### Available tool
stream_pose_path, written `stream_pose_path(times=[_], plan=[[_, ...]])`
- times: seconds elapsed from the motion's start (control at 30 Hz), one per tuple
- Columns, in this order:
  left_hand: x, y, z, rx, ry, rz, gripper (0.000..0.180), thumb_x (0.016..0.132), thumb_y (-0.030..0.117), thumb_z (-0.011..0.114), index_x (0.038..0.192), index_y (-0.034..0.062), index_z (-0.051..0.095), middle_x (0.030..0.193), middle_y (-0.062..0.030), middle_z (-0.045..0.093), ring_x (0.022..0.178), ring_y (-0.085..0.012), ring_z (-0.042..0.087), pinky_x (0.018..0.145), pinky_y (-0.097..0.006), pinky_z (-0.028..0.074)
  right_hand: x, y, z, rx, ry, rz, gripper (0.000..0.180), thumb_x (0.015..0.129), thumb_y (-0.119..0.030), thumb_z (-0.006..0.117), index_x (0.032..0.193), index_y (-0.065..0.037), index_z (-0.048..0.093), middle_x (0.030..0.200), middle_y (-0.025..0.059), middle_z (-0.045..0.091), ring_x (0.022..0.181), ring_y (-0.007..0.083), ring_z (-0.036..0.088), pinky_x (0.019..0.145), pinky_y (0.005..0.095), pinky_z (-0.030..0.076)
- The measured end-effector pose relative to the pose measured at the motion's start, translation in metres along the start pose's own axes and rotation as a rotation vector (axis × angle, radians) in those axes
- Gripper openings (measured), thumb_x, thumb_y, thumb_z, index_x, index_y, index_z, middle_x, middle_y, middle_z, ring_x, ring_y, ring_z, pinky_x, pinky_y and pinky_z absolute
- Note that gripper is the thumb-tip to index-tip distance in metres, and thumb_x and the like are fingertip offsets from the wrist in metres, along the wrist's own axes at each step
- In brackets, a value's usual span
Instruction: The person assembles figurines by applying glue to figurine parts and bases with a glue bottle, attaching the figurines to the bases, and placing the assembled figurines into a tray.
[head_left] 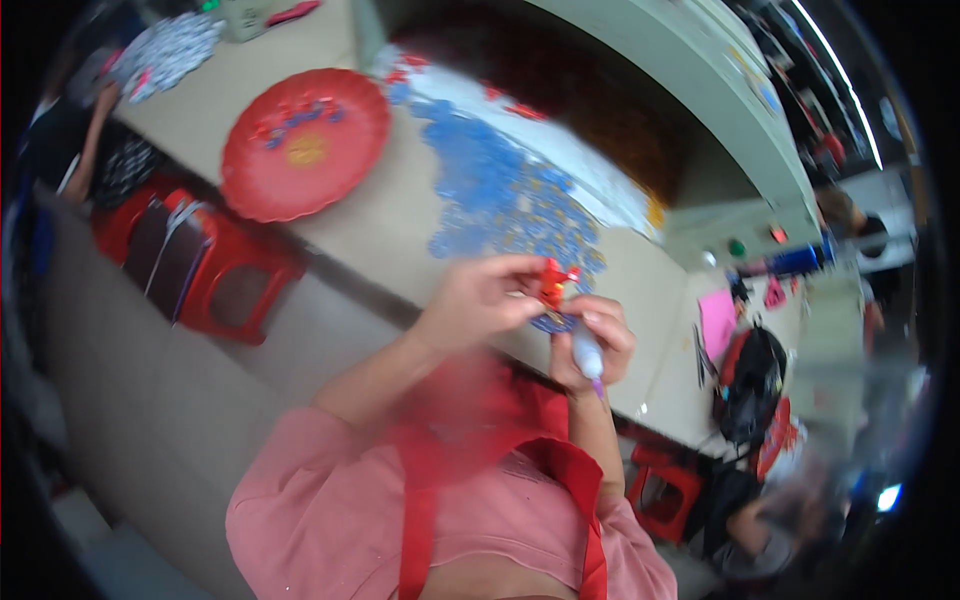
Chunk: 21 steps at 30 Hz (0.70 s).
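Note:
My left hand [478, 298] pinches a small red figure [553, 284] with yellow on it. Close against it, my right hand [603, 338] is closed round a small white squeeze bottle [587, 354], whose purple tip points down toward my wrist. A round blue piece [548, 323] sits just under the figure, between the fingers of both hands; which hand bears it I cannot tell. Beyond my hands, many small blue pieces [480, 165], some with yellowish middles, are spread over the pale table [400, 245].
A red scalloped plate [355, 165] with small red, blue and yellow pieces stands to the left. Behind the blue pieces is a pale green shelf housing [690, 110]. A black bag [752, 385] lies at the right. Red stools [240, 285] stand by the table; another person's arm [90, 145] shows far left.

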<state>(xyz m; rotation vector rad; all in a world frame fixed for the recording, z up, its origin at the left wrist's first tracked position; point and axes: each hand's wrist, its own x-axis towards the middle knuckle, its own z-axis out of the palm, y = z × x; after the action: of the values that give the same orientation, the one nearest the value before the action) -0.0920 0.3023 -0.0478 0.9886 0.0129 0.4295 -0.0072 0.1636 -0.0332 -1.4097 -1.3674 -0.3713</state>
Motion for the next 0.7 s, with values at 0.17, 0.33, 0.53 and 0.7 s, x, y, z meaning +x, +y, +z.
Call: stream_pose_path(times=[0.17,0.33,0.53,0.7], plan=[[0.0,0.018,-0.012,-0.166,0.018,0.021,0.031,0.074,-0.003,0.06,0.103,-0.0009,0.048,0.096,-0.0055,0.055,0.091,-0.0123,0.053,0.083,-0.028,0.044,0.01,0.003,0.021,0.075,-0.014,0.116,0.047,0.07,0.008,0.061,0.112,0.001,0.041,0.086,0.0177,0.057,0.083,0.0239,0.057,0.069,0.0307,0.046],[0.013,0.081,-0.081,0.449,0.407,0.281,0.029,0.073,-0.001,0.064,0.098,0.0011,0.05,0.09,-0.0046,0.058,0.083,-0.012,0.056,0.077,-0.027,0.047,0.003,0.011,0.011,-0.038,-0.059,0.182,0.046,0.071,0.007,0.063,0.113,0.003,0.045,0.1,0.018,0.056,0.076,0.0178,0.06,0.072,0.0281,0.046],[0.055,0.108,-0.196,1.446,0.851,0.089,0.031,0.067,0.015,0.069,0.092,0.004,0.054,0.081,-0.0103,0.063,0.078,-0.0206,0.062,0.072,-0.033,0.048,-0.014,0.013,-0.019,-0.068,-0.03,0.345,0.032,0.071,0.007,0.063,0.101,0.003,0.053,0.099,0.018,0.054,0.06,0.0137,0.057,0.061,0.024,0.047],[0.063,0.101,-0.229,1.896,0.97,-0.096,0.028,0.068,0.024,0.066,0.089,0.0089,0.054,0.083,-0.0156,0.062,0.081,-0.0316,0.06,0.071,-0.043,0.047,-0.029,0.022,-0.032,-0.023,0.021,0.389,0.029,0.07,0.006,0.064,0.097,0.002,0.055,0.097,0.0168,0.055,0.06,0.013,0.057,0.058,0.0232,0.046]])
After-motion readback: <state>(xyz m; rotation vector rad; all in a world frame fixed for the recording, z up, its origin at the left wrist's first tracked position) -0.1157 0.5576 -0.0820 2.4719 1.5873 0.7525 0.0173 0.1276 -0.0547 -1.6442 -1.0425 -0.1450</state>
